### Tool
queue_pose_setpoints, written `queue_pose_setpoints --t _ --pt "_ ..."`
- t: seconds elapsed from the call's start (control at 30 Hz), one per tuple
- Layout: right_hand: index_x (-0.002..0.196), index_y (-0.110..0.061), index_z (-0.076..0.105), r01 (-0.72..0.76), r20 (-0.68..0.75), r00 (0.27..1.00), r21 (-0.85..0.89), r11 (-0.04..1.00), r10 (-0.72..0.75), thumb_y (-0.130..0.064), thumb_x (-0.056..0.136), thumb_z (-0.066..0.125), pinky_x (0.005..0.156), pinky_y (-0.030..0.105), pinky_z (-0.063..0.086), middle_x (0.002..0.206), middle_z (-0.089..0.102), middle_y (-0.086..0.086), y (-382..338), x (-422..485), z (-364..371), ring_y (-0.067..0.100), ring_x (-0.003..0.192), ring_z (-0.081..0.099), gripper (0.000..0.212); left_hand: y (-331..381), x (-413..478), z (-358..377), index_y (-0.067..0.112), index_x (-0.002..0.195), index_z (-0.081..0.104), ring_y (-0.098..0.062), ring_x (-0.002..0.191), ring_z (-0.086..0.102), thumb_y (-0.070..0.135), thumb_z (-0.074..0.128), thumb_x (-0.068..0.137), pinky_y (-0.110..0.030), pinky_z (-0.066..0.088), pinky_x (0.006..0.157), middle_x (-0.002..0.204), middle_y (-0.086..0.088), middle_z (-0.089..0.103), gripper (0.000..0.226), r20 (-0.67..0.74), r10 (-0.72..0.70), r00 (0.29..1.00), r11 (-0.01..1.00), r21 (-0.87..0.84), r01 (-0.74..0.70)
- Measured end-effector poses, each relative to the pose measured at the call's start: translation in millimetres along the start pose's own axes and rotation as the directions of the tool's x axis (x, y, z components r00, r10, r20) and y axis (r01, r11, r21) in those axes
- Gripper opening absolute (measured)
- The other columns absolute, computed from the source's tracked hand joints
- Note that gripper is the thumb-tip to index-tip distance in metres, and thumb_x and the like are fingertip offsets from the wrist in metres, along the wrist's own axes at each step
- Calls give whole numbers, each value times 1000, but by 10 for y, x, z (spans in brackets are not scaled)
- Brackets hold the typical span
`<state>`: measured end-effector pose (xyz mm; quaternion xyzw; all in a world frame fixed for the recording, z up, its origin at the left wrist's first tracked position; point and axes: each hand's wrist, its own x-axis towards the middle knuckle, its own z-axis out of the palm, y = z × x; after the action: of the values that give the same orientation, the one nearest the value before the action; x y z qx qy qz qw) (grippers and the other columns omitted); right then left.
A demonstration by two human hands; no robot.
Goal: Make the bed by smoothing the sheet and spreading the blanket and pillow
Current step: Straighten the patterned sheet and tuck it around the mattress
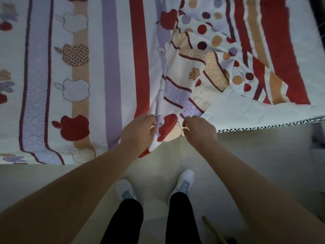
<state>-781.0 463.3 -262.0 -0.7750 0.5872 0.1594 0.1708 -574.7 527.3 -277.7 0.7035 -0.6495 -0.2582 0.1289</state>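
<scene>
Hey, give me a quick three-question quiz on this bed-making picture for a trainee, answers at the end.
1. True or false: the left hand and the right hand both grip the blanket at the near edge of the bed.
2. Pick one: where does the blanket lie bunched in folds? A) beyond the right hand, on the right part of the bed; B) at the far left; C) nowhere, it lies flat all over.
3. Fill in: the wooden stick lies on the ____, to the right of the right leg.

Key: 1 true; 2 A; 3 floor.
</scene>
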Motion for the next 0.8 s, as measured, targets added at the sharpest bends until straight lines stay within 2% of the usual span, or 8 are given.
queue_pose_setpoints --t 0.17,0.33,0.4,0.53,0.7,0.8 --pt "109 -25 63 -22 -26 999 28 999 23 -25 96 57 75 36 52 108 63 -1 565 122 -147 24 103 60 15 542 372 179 18 105 62 -21 89 61 26 57 97 -40 53 78 101 -2 60 12 42 -7 999 1000 -13 7" --pt "114 -25 62 2 -8 1000 12 1000 -2 -27 98 55 77 38 55 110 62 -2 1187 321 -414 21 103 60 17 966 722 285 19 103 61 -14 86 57 24 60 96 -32 47 72 100 1 59 8 -5 -43 999 999 -12 42" --pt "115 -25 62 10 -19 1000 10 1000 -10 -28 99 55 77 37 54 111 62 -2 1432 448 -547 21 103 60 18 1134 889 307 19 101 60 -16 84 58 24 58 98 -32 48 70 97 1 58 6 -11 -54 998 999 2 54" --pt "116 -25 61 32 -47 998 10 999 -31 -30 99 56 76 36 53 111 62 -2 1774 712 -763 20 103 61 19 1394 1211 379 13 103 61 -18 86 57 22 58 98 -28 39 70 98 -3 59 11 -11 -66 998 998 2 66" --pt "115 -23 63 64 -71 995 -18 998 -65 -29 97 59 72 35 54 107 64 -1 2011 1023 -881 21 95 63 19 1615 1552 486 17 109 61 -17 90 60 25 57 100 -33 53 78 105 0 58 13 -15 -139 990 990 -31 138" --pt "115 -22 63 87 -85 992 -47 995 -91 -29 97 60 66 31 49 107 63 1 2072 1241 -900 21 92 63 19 1604 1801 520 17 112 61 -18 92 59 24 56 100 -32 51 76 111 -2 57 16 -34 -138 990 990 -30 137"
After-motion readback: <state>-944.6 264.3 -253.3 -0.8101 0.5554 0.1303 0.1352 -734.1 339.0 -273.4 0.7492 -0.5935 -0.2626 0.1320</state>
